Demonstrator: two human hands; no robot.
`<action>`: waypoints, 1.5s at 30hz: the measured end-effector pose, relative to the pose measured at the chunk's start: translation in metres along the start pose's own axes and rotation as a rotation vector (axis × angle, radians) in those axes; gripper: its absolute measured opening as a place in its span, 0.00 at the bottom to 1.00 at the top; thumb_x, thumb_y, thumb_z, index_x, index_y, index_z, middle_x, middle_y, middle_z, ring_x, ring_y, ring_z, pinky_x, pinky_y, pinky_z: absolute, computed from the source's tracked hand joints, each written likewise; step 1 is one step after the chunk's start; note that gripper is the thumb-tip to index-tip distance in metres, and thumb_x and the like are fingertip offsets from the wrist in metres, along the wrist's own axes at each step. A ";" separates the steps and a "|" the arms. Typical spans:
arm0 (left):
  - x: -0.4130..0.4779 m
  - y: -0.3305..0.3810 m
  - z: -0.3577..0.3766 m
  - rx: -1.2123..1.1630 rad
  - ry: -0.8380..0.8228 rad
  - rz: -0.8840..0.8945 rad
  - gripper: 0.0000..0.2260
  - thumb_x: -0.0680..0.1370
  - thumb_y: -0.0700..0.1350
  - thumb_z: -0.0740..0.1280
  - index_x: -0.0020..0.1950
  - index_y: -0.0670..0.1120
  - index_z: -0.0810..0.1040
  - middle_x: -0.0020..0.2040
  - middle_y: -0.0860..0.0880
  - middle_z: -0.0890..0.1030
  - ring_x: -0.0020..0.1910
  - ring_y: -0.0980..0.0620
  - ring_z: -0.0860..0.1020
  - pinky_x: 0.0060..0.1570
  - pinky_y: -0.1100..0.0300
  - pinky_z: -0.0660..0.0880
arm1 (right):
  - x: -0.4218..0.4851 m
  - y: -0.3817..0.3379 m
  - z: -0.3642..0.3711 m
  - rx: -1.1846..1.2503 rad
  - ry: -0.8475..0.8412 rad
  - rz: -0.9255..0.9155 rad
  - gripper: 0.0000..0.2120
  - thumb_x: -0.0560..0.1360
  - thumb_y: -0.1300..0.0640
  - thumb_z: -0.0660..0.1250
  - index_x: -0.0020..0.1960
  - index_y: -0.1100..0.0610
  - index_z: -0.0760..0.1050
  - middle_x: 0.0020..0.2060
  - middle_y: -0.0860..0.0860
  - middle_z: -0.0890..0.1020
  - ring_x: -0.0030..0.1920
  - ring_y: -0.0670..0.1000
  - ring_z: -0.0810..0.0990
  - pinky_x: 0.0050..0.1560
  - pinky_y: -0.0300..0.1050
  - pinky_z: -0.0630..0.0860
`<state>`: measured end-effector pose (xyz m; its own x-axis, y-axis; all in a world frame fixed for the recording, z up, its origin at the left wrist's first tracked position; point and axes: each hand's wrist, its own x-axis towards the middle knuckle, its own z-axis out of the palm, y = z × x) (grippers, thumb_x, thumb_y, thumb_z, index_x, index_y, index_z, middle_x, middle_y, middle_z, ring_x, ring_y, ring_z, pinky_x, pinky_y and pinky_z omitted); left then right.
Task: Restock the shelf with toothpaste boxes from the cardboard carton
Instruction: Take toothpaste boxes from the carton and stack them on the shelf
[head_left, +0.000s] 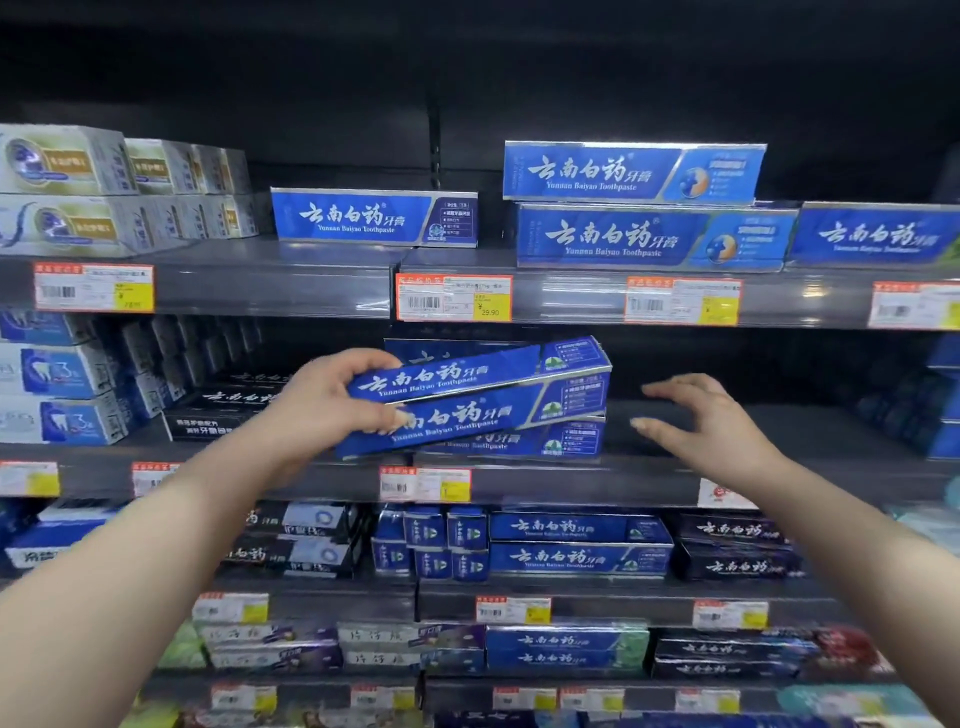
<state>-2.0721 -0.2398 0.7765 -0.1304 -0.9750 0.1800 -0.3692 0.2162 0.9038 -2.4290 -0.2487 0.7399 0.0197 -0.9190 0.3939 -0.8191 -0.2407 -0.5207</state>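
A dark store shelf (571, 483) with price tags (426, 484) on its front edge runs just below both hands. The left arm reaches forward, and the left hand (332, 400) grasps the near end of two blue toothpaste boxes (467, 400), tilted above another box (519, 442) lying on the shelf. The right hand (701, 415) hovers apart from them on the far side, released, fingers spread.

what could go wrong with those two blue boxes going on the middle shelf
The left hand grips the two tilted boxes by one end only, so the top one may slide off; the open right hand isn't steadying them. Pushed in crooked, they might knock the lying box already on the shelf askew.
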 end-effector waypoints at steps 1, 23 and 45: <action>0.010 0.003 0.002 0.010 -0.014 0.000 0.26 0.48 0.51 0.75 0.45 0.55 0.77 0.41 0.49 0.82 0.36 0.53 0.78 0.46 0.58 0.77 | -0.002 0.002 -0.002 -0.005 -0.002 0.008 0.22 0.71 0.51 0.70 0.63 0.54 0.74 0.58 0.52 0.71 0.64 0.51 0.69 0.62 0.37 0.61; 0.055 -0.020 0.013 0.711 0.300 0.117 0.39 0.62 0.64 0.71 0.70 0.51 0.67 0.65 0.42 0.71 0.67 0.42 0.65 0.67 0.50 0.65 | 0.010 -0.001 0.022 0.065 -0.134 0.028 0.31 0.70 0.44 0.67 0.70 0.55 0.66 0.67 0.49 0.72 0.68 0.48 0.69 0.63 0.39 0.64; 0.043 -0.063 0.018 0.804 0.319 -0.001 0.33 0.66 0.70 0.59 0.59 0.49 0.80 0.64 0.50 0.75 0.65 0.46 0.68 0.61 0.51 0.66 | 0.016 -0.019 0.047 0.102 -0.128 0.052 0.14 0.77 0.47 0.59 0.58 0.52 0.76 0.46 0.46 0.81 0.46 0.47 0.78 0.42 0.33 0.71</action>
<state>-2.0708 -0.2948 0.7200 0.0898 -0.9170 0.3886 -0.9239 0.0690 0.3764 -2.3866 -0.2730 0.7204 0.0575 -0.9616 0.2682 -0.7583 -0.2168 -0.6148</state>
